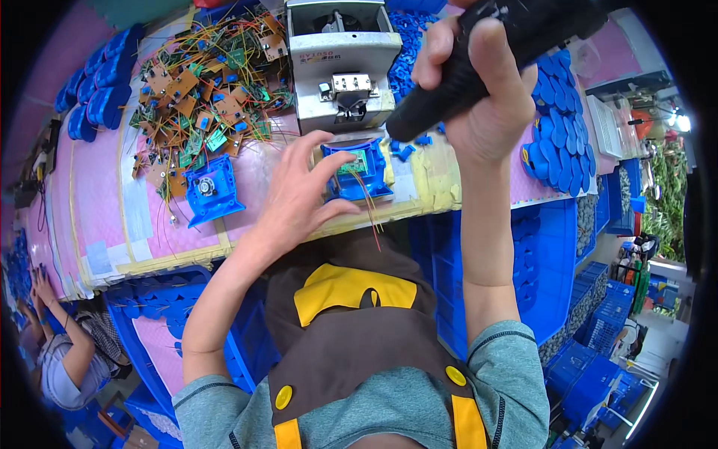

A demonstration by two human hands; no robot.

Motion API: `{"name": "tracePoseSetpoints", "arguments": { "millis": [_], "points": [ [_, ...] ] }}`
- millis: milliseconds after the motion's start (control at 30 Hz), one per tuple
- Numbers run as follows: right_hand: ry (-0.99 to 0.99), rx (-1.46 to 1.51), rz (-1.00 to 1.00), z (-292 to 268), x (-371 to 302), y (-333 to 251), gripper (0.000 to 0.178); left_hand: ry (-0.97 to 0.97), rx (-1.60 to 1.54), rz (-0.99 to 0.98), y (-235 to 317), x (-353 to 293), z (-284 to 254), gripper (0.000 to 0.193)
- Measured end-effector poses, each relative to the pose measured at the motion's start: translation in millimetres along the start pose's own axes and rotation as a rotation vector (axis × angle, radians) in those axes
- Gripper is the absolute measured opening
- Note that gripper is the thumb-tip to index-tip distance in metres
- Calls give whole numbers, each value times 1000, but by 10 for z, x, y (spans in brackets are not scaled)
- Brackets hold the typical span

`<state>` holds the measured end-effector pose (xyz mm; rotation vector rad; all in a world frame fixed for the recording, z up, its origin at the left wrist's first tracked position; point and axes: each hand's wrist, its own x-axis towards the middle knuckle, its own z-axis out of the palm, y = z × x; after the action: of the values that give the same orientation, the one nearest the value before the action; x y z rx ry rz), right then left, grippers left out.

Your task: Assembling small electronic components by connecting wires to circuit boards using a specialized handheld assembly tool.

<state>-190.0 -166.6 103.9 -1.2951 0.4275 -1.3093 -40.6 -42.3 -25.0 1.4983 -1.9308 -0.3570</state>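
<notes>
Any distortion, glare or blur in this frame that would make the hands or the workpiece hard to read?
Head view: strong fisheye, table edge bowed, black vignette at the corners. Even bright light, glare only far right. Left hand and blue housing are sharp; right hand with the black power tool looms large near the lens, slightly soft.
</notes>
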Motion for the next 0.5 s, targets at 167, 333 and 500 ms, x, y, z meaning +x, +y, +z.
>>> {"name": "tracePoseSetpoints", "arguments": {
  "millis": [167, 333, 500],
  "points": [
    [24, 25, -127, 102, 152, 226, 63, -87, 66, 6, -73, -32, -17, 59],
    [64, 33, -79, 238, 293, 249, 81, -172, 18, -22, -112, -7, -31, 61],
    [25, 74, -48, 259, 257, 350, 85, -163, 5, -21, -141, -17, -7, 60]
  ]
}}
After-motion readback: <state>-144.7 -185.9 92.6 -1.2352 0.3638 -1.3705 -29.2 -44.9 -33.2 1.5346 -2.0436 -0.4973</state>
